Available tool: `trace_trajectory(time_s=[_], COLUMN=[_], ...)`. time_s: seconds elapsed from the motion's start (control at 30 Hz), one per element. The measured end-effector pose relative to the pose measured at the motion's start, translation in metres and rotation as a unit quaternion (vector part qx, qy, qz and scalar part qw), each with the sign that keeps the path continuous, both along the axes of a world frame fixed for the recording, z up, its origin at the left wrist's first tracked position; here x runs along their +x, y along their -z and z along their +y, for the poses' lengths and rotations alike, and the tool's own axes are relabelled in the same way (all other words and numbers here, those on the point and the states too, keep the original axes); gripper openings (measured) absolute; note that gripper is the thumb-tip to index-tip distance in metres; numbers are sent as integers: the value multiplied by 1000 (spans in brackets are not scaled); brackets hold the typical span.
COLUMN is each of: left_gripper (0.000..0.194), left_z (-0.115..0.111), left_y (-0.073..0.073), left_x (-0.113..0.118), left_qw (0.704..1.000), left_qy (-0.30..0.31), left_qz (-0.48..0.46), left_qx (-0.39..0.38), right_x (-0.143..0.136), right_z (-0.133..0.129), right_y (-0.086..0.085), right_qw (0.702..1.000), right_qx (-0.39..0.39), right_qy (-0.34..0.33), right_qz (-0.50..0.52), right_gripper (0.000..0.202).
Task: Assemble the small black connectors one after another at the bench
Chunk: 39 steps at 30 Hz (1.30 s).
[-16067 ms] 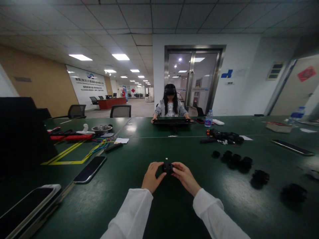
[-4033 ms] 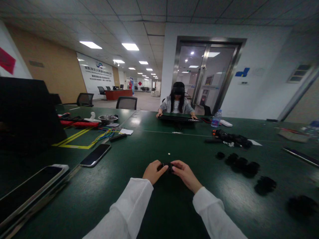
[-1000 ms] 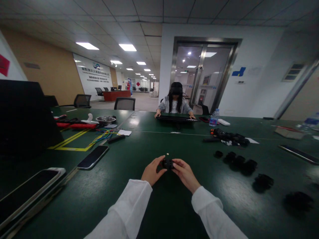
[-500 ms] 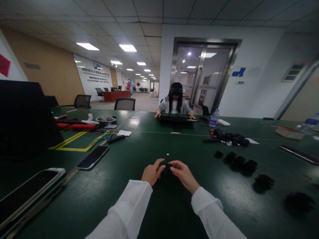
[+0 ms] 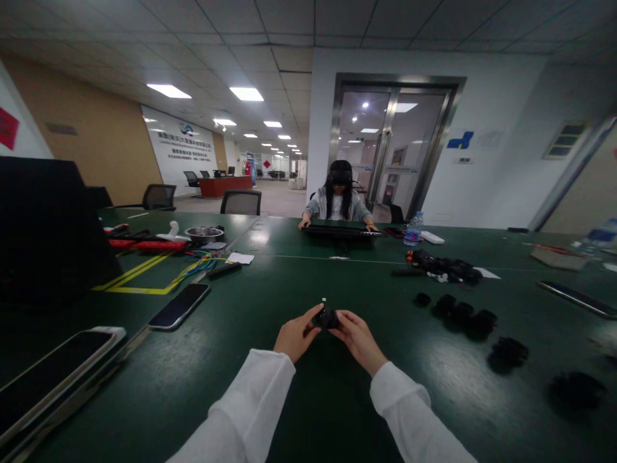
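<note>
A small black rounded part (image 5: 328, 317) is held between my two hands over the middle of the green table (image 5: 289, 283). My left hand (image 5: 296, 335) pinches its left side with thumb and fingers. From the right, the fingertips of my right hand (image 5: 355, 335) close on it. What kind of part it is, I cannot make out. Just beyond it lies a tiny pale square piece (image 5: 324, 299).
Several black parts (image 5: 460, 313) sit in a slanting row to the right, behind them a black cluster (image 5: 443, 265) and a water bottle (image 5: 413, 229). Phones (image 5: 180, 306) and coloured wires (image 5: 202, 262) lie left. Opposite, a person (image 5: 337, 199) holds a flat black panel (image 5: 342, 231).
The black part has turned between my hands, and more of its rounded face shows. My left fingers have shifted onto its near left side.
</note>
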<state>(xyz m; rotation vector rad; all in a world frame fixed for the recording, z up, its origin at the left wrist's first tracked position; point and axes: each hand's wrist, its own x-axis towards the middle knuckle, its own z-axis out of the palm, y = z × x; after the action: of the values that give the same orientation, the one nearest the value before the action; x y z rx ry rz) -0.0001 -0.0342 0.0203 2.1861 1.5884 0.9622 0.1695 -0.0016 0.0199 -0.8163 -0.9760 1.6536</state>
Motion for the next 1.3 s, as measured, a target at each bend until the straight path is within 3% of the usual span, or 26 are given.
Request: trace_trajectory(time_s=[0.27,0.57,0.93,1.07,1.2,1.3], left_gripper=[48,31,45,51,34,44], left_z=[3,-2,-4,-5,-5,-3], left_y=[2,-6,-11,-8,-4,-3], left_x=[-2,0,0,0,-1,-2], left_qw=[1000,997,996,997,996,991], left_qy=[-6,-38,-67,-66,-52,-43], left_qz=[-24,-39,15,-12,-66,-103], left_qx=[-17,-53,-58,-34,22,78], right_x=[-2,1,6,3,2,3], right_z=[-7,-11,-12,-10,-3,2], right_y=[-9,-14,-15,-12,-3,3], right_qw=[999,997,988,993,998,1000], right_qx=[19,42,57,50,29,7], right_qy=[8,-45,-104,-84,-48,-22], right_qz=[-34,-49,-95,-63,-10,17], right_gripper=[22,25,26,25,23,22])
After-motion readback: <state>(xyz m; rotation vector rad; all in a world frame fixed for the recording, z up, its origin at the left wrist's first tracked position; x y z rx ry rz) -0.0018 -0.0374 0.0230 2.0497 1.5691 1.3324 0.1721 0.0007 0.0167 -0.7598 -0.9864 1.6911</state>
